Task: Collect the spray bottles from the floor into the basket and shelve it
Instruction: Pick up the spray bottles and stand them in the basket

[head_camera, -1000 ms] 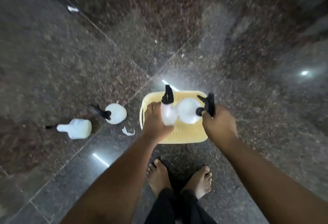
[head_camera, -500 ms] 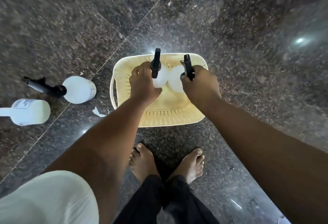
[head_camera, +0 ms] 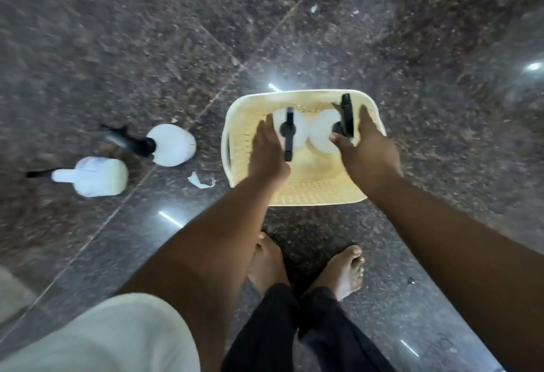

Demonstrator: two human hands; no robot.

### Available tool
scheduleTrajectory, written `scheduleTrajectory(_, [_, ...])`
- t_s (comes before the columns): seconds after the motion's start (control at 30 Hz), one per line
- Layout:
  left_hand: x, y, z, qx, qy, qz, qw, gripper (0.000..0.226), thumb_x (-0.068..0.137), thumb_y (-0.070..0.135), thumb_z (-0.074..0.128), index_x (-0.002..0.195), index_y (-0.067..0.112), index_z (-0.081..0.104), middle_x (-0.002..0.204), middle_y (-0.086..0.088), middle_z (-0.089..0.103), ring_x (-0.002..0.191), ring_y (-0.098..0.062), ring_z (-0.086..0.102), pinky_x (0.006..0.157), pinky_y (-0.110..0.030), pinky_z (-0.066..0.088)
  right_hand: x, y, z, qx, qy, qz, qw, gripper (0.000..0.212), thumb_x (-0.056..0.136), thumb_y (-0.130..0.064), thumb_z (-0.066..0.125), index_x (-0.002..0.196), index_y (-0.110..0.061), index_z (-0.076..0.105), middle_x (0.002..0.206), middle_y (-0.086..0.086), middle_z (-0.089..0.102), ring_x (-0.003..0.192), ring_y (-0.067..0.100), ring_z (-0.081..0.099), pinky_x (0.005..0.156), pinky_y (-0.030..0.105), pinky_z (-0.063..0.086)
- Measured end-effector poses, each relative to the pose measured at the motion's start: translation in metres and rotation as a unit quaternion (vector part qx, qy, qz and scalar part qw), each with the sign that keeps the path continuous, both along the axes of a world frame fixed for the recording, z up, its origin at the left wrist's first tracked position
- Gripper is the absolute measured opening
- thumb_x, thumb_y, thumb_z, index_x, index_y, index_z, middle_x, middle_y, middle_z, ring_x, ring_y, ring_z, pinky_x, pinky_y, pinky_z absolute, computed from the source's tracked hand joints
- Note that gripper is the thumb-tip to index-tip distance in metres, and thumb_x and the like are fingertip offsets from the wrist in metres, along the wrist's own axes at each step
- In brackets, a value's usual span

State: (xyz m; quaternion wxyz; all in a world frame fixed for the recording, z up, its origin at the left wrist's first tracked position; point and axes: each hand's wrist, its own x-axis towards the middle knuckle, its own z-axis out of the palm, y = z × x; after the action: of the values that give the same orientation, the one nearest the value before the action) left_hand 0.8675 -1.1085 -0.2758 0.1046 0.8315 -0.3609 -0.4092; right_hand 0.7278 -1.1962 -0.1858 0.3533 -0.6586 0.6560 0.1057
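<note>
Two spray bottles (head_camera: 290, 131) (head_camera: 325, 133) stood in the basket (head_camera: 318, 192). The left hand (head_camera: 266, 153) lay flat and open beside one; the right hand (head_camera: 368, 150) seemingly gripped the other, though blurred. Two more bottles (head_camera: 173, 144) (head_camera: 94, 176) lay left on the floor (head_camera: 117, 47).

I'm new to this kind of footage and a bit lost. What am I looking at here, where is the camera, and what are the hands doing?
No machine here: a person wears a wide-angle camera on the head, looking down, so you see their own arms and bare feet. On the dark stone floor stands a cream plastic basket. The left hand and the right hand are each at a white spray bottle with a black trigger top, inside the basket: the left bottle and the right bottle. The fingers look loose, so whether they grip is unclear. Left of the basket, a round bottle and a labelled bottle lie on the floor, with a white paper scrap nearby.
</note>
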Motion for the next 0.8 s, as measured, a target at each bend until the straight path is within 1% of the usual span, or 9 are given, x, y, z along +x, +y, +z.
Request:
scheduleTrajectory(0.07, [0.002, 0.013, 0.033, 0.005, 0.033, 0.038, 0.999, 0.113, 0.071, -0.002, 0.068, 0.15, 0.022, -0.009, 0.16, -0.005, 0.005, 0.144, -0.027, 0.025, 0.112, -0.04, 0.037, 0.001, 0.008, 0.017, -0.006, 0.011, 0.009, 1.0, 0.077, 0.089, -0.051, 0.051, 0.15, -0.025, 0.011, 0.13, 0.021, 0.057, 0.108, 0.044, 0.057, 0.077, 0.04, 0.044])
scheduleTrajectory(0.13, [0.005, 0.031, 0.069, -0.013, 0.047, 0.042, 0.998, 0.108, 0.075, 0.009, 0.069, 0.151, 0.018, -0.007, 0.158, -0.006, 0.011, 0.138, -0.027, 0.035, 0.107, -0.038, 0.041, 0.005, 0.018, 0.039, -0.02, 0.014, 0.011, 1.0, 0.077, 0.089, -0.05, 0.05, 0.15, -0.023, 0.011, 0.135, 0.023, 0.052, 0.109, 0.046, 0.056, 0.08, 0.043, 0.046])
scheduleTrajectory(0.2, [0.02, 0.056, 0.105, -0.035, 0.053, 0.045, 0.997, 0.098, 0.079, 0.018, 0.067, 0.151, 0.017, 0.001, 0.155, -0.008, 0.017, 0.137, -0.028, 0.036, 0.105, -0.04, 0.04, 0.022, 0.031, 0.067, -0.049, -0.006, 0.038, 0.998, 0.074, 0.09, -0.049, 0.049, 0.148, -0.02, 0.014, 0.142, 0.021, 0.045, 0.116, 0.045, 0.052, 0.088, 0.049, 0.045])
scheduleTrajectory(0.27, [0.041, 0.082, 0.138, -0.048, 0.067, 0.07, 0.994, 0.088, 0.082, 0.022, 0.062, 0.151, 0.017, 0.008, 0.155, -0.009, 0.019, 0.137, -0.028, 0.036, 0.107, -0.043, 0.041, 0.046, 0.044, 0.092, -0.085, -0.037, 0.098, 0.991, 0.07, 0.089, -0.045, 0.051, 0.145, -0.014, 0.021, 0.141, 0.02, 0.046, 0.123, 0.042, 0.048, 0.097, 0.053, 0.042])
scheduleTrajectory(0.37, [0.092, 0.134, 0.182, -0.065, 0.039, 0.121, 0.99, 0.074, 0.083, 0.026, 0.058, 0.147, 0.012, 0.024, 0.148, -0.012, 0.033, 0.131, -0.03, 0.043, 0.103, -0.043, 0.043, 0.105, 0.07, 0.121, -0.112, -0.063, 0.227, 0.965, 0.065, 0.089, -0.037, 0.055, 0.142, -0.008, 0.032, 0.138, 0.023, 0.048, 0.123, 0.04, 0.048, 0.098, 0.051, 0.042])
scheduleTrajectory(0.43, [0.127, 0.167, 0.2, -0.057, 0.016, 0.166, 0.984, 0.067, 0.083, 0.026, 0.056, 0.143, 0.01, 0.032, 0.142, -0.015, 0.04, 0.127, -0.032, 0.045, 0.103, -0.044, 0.042, 0.144, 0.087, 0.13, -0.11, -0.076, 0.304, 0.943, 0.064, 0.089, -0.035, 0.055, 0.143, -0.008, 0.032, 0.144, 0.022, 0.043, 0.129, 0.038, 0.043, 0.103, 0.049, 0.038])
scheduleTrajectory(0.53, [0.189, 0.217, 0.204, -0.004, -0.051, 0.223, 0.973, 0.069, 0.085, 0.026, 0.056, 0.146, 0.009, 0.028, 0.149, -0.015, 0.032, 0.132, -0.034, 0.041, 0.106, -0.046, 0.039, 0.207, 0.113, 0.129, -0.087, -0.094, 0.394, 0.91, 0.065, 0.089, -0.037, 0.054, 0.143, -0.011, 0.031, 0.147, 0.017, 0.04, 0.131, 0.035, 0.042, 0.102, 0.044, 0.038])
scheduleTrajectory(0.67, [0.256, 0.261, 0.175, 0.067, -0.132, 0.236, 0.96, 0.069, 0.087, 0.025, 0.052, 0.147, 0.009, 0.023, 0.154, -0.017, 0.023, 0.132, -0.041, 0.04, 0.105, -0.047, 0.038, 0.27, 0.14, 0.101, -0.049, -0.094, 0.452, 0.886, 0.056, 0.089, -0.037, 0.052, 0.139, -0.02, 0.033, 0.141, 0.01, 0.048, 0.118, 0.033, 0.055, 0.087, 0.04, 0.046])
scheduleTrajectory(0.8, [0.297, 0.279, 0.116, 0.092, -0.144, 0.21, 0.963, 0.068, 0.088, 0.029, 0.049, 0.148, 0.016, 0.022, 0.156, -0.013, 0.02, 0.134, -0.043, 0.033, 0.106, -0.052, 0.036, 0.305, 0.151, 0.048, -0.016, -0.038, 0.499, 0.866, 0.065, 0.092, -0.037, 0.049, 0.146, -0.013, 0.021, 0.156, 0.011, 0.025, 0.13, 0.033, 0.043, 0.097, 0.041, 0.042])
